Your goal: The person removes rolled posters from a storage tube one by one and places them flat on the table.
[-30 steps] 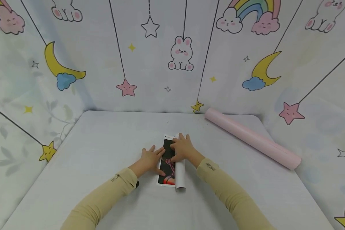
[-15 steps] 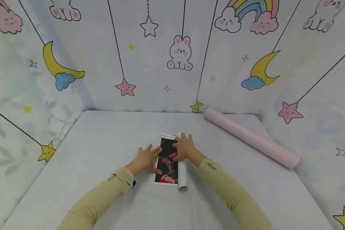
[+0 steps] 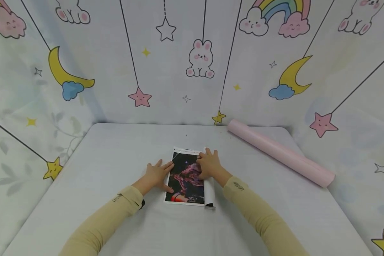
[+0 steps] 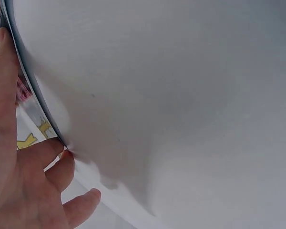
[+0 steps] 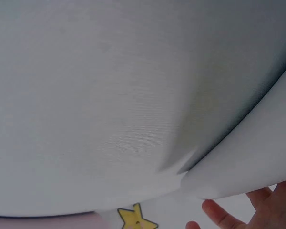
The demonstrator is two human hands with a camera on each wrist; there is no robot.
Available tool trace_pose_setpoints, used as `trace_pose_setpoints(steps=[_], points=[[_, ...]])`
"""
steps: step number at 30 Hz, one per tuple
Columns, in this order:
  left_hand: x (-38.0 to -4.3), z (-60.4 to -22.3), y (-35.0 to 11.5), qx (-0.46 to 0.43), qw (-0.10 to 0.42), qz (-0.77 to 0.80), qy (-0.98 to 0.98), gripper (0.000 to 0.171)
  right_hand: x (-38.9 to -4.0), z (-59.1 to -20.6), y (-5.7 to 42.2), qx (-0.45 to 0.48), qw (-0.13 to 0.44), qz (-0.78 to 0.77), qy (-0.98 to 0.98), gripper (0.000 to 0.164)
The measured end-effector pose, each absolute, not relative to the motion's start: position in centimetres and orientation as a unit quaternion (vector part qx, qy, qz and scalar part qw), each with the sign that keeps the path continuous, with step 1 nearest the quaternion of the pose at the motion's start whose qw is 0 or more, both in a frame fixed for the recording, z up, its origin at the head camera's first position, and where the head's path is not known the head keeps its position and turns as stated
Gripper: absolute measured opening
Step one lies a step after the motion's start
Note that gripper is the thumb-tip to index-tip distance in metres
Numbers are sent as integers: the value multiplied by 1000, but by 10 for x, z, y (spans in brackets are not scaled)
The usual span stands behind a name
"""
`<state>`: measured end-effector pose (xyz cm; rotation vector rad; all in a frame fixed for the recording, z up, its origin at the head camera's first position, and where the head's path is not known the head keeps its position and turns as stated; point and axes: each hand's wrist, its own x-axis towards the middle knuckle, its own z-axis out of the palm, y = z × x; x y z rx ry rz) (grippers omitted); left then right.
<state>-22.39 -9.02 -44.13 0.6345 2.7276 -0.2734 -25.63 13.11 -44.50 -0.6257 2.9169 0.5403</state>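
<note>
A partly rolled poster [image 3: 187,177] lies in front of me, its dark picture with pink and red shapes facing up inside a white border. My left hand [image 3: 153,176] rests along its left edge, fingers spread, thumb and fingertips on the margin. The left wrist view shows that hand [image 4: 33,176] with bent fingertips at the sheet's edge. My right hand [image 3: 209,165] holds the white rolled part [image 3: 209,193] on the right side, thumb and forefinger over it onto the picture. In the right wrist view the roll [image 5: 248,148] hides part of that hand [image 5: 271,210].
A long pink roll [image 3: 281,153] lies slantwise at the back right of the white-covered table [image 3: 131,142]. Behind and beside the table hangs a cloth [image 3: 166,71] printed with rabbits, stars, moons and clouds. A dark band [image 3: 142,204] shows at my left cuff.
More of the poster's picture lies unrolled. My right hand and the roll have moved right, while my left hand has shifted left with the poster's left edge.
</note>
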Motion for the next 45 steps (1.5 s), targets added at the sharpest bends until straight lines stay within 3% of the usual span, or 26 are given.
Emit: trace_pose_setpoints(steps=[31, 41, 45], points=[[-230, -441, -121, 216, 169, -84, 958, 109, -258, -452, 209, -205, 50, 152, 965, 65], [-232, -439, -119, 211, 170, -82, 959, 109, -258, -438, 227, -200, 52, 163, 965, 73], [-232, -439, -118, 208, 174, -85, 959, 109, -257, -431, 241, -186, 56, 151, 969, 67]])
